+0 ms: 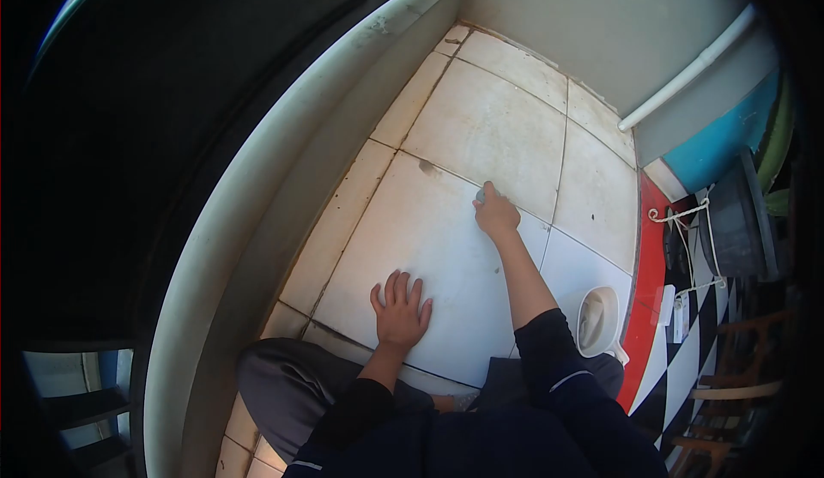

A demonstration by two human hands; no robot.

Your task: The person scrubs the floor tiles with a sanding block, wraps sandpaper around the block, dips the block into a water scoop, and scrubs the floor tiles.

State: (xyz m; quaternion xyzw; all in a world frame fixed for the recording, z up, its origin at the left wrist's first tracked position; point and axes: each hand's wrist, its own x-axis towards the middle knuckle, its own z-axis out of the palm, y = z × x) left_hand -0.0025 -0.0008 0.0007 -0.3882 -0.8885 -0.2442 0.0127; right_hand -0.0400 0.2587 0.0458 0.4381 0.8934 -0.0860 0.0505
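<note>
My left hand (pixel 400 313) lies flat on the white floor tile (pixel 429 229), its fingers spread and holding nothing. Farther forward, my right hand (pixel 498 214) is closed over a small grey-blue thing (pixel 481 195) pressed against the floor near a grout line. Most of that small thing is hidden under the fingers, so its kind cannot be made out. A white plastic dipper (pixel 611 299) stands to the right of my right forearm. Brownish stains mark the tiles beyond my right hand.
A low grey ledge (pixel 257 195) runs along the left side, below dark railings. At the back, a white pipe (pixel 687 70) crosses the wall (pixel 592 15). On the right are a red strip (pixel 650 246), a dark tub (pixel 734 220) and brown wooden furniture (pixel 738 349).
</note>
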